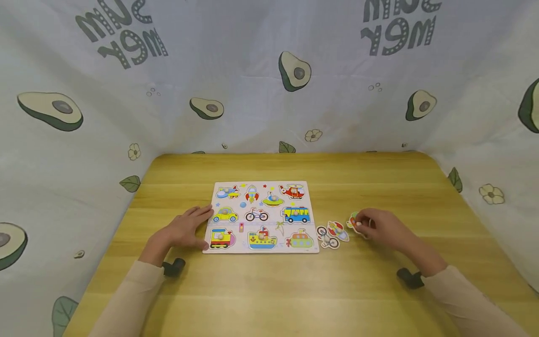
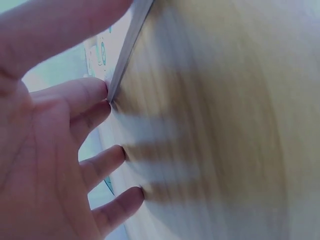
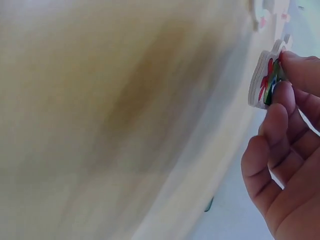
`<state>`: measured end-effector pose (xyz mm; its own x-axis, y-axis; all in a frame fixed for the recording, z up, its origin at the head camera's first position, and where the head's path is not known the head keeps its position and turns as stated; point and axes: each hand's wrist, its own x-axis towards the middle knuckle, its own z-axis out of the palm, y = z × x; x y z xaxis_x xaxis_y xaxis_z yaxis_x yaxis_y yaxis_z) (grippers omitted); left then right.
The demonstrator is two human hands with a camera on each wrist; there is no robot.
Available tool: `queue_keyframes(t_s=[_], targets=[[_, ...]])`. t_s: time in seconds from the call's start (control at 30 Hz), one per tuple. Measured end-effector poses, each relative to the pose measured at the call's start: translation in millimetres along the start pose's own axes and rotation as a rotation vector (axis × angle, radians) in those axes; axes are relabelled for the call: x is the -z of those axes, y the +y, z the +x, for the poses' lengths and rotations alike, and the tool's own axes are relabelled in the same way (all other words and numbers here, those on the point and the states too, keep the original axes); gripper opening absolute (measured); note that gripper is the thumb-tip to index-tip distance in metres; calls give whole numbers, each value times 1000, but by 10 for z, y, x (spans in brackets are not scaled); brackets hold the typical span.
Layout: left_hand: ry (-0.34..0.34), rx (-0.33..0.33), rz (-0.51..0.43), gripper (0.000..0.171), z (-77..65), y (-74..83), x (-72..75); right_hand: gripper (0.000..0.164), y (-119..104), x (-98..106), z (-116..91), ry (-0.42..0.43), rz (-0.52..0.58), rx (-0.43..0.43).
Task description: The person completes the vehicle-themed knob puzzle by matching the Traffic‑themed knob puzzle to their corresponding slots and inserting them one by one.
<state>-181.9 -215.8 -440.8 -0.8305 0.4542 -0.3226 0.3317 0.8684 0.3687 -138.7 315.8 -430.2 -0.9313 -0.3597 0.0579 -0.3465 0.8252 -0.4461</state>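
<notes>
A wooden vehicle puzzle board lies on the table, with several knobbed pieces set in it. My left hand rests at its left edge, fingers extended and thumb by the near corner; in the left wrist view, fingertips touch the board's side. My right hand pinches a submarine puzzle piece between thumb and fingers, right of the board. In the right wrist view, the piece is tilted, partly hidden by the fingers. Between board and right hand lie a bicycle piece and a rocket piece.
The wooden table reaches back to a white curtain printed with avocados and letters. A dark wrist camera is worn at the left wrist, another camera at the right.
</notes>
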Motion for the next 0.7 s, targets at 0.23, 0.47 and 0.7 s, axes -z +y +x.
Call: queue_keyframes(t_s=[0.23,0.47,0.7], targets=[[-10,-14,-18,97,-27,6,30,5,-131,10,74,24,16,5],[-16,-22,-23,98,-5,2,36,8,-172,-56,189,-7,12,3],[-9,-18,-22,97,-18,-2,38,16,-225,-82,273,-3,-26,18]])
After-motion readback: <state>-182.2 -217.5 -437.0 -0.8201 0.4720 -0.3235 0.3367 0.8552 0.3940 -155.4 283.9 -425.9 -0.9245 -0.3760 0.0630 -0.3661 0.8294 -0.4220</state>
